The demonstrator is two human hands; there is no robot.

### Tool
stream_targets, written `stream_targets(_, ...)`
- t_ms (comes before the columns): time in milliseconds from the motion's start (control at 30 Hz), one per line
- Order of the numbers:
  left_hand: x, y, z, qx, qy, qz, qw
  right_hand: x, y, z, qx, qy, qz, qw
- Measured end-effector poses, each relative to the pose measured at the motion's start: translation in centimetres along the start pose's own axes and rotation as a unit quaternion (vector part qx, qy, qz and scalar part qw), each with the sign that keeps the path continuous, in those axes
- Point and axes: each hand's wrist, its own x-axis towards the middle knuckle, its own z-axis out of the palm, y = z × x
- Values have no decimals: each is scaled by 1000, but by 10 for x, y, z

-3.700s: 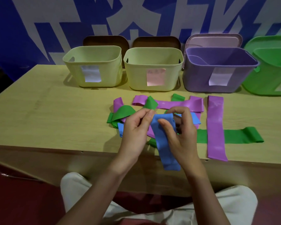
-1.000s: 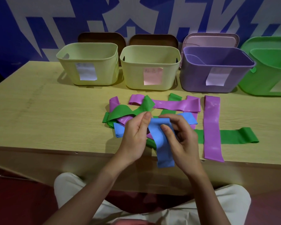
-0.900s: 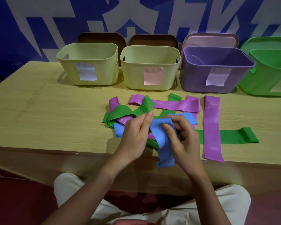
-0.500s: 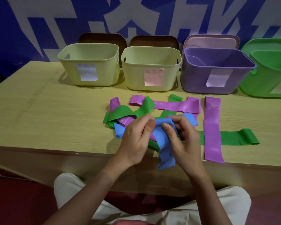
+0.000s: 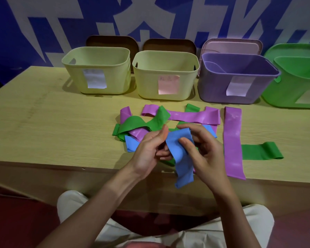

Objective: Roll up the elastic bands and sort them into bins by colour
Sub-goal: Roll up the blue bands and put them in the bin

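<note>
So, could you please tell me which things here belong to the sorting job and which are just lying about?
Job:
- blue band, held by left hand and right hand
- purple bands
- green bands
- yellow bins
- purple bin
- green bin

Lying about:
- lids propped behind bins

A person's two bare forearms reach up from the bottom edge, with no sleeves, watch, bracelet or rings to be seen on them. The left hand (image 5: 149, 149) and right hand (image 5: 204, 151) are ungloved, with short, unpainted nails. Light cream trousers (image 5: 254, 222) cover both knees, the cloth loosely creased. A strip of pinkish-red garment (image 5: 147, 245) shows between the knees at the bottom edge.
</note>
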Motion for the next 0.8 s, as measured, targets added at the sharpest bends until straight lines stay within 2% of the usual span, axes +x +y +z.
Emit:
stream_targets(100, 0, 2, 4, -73, -5, -73, 995, 1, 1, -1, 0, 18, -4, 1000)
stream_targets(167, -1, 3, 5, -45, -11, -81, 996, 2, 2, -2, -4, 35, -8, 999)
stream_targets(333, 0, 4, 5, 175, 11, 14, 984, 2, 1, -3, 3, 52, -18, 998)
stream_targets(467, -3, 1, 2, 219, 1, 74, 973, 2, 2, -2, 8, 47, -11, 999)
stream_targets(800, -2, 8, 5, 157, 44, 24, 986, 1, 6, -5, -7, 1, 8, 1000)
